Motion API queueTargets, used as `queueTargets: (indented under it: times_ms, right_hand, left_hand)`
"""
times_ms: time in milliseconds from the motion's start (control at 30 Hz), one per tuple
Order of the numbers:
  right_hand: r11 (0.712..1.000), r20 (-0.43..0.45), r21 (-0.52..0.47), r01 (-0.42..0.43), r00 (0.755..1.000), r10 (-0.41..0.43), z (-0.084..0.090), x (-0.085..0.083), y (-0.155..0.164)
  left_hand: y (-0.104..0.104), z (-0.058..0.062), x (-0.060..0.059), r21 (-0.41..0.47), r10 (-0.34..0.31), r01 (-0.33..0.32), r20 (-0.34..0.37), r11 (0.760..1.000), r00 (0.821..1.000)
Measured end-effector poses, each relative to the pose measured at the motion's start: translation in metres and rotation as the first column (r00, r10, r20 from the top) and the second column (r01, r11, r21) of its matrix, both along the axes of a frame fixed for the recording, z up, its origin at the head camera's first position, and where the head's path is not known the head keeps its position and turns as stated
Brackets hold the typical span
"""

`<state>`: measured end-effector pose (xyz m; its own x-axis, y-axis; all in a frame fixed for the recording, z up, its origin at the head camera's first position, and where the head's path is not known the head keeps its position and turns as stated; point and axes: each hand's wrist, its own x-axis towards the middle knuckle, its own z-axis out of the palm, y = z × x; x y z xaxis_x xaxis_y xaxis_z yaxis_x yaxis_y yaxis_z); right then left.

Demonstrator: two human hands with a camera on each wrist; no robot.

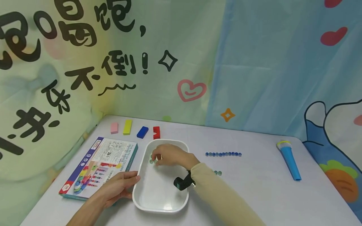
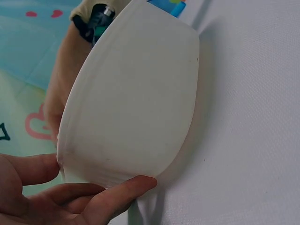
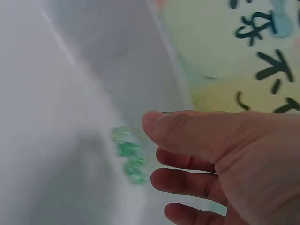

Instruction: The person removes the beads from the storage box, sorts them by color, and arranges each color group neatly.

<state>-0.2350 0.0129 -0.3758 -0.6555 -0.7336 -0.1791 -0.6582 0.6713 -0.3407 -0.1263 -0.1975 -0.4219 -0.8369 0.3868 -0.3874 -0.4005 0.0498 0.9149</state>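
A white oval basin [image 1: 147,201] stands on the table in front of me. My left hand [image 1: 133,186] rests against its left outer wall with fairly straight fingers; in the left wrist view the thumb [image 2: 126,186] lies along the basin [image 2: 136,103] wall and a finger touches the rim. My right hand [image 1: 155,158] reaches into the far end of the basin, just above a few green beads [image 1: 152,161]. Seen from the right wrist, the thumb [image 3: 159,124] and fingers are apart with nothing between them, and the green beads [image 3: 129,157] lie just beyond the fingertips.
A row of blue beads [image 1: 223,154] and two loose beads [image 1: 217,173] lie right of the basin. Farther right is a blue tube [image 1: 289,160]. A printed box [image 1: 99,166] lies on the left. Pink [image 1: 114,127], yellow [image 1: 127,126], blue [image 1: 142,132] and red [image 1: 156,132] blocks sit behind.
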Motion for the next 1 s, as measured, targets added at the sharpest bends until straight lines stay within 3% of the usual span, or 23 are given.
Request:
queueTargets:
  times_ms: [200,367,667,1000]
  right_hand:
    - [0.997,-0.027,-0.080,0.020,0.999,-0.022,0.028,0.001,0.042]
    - [0.986,-0.052,-0.151,0.068,0.996,-0.077,0.033,-0.001,0.103]
    - [0.956,-0.035,-0.182,0.229,0.971,-0.239,0.006,0.004,0.212]
    - [0.943,0.028,-0.138,0.302,0.953,-0.301,-0.037,0.018,0.255]
  left_hand:
    - [0.000,-0.001,0.001,-0.025,0.013,-0.012,0.014,1.000,1.000]
    - [0.000,0.000,0.002,-0.023,0.005,-0.004,0.014,1.000,1.000]
    - [0.000,0.002,0.001,-0.038,0.012,-0.012,0.015,0.999,1.000]
    - [0.000,0.001,0.002,-0.052,0.019,-0.018,0.017,0.998,1.000]
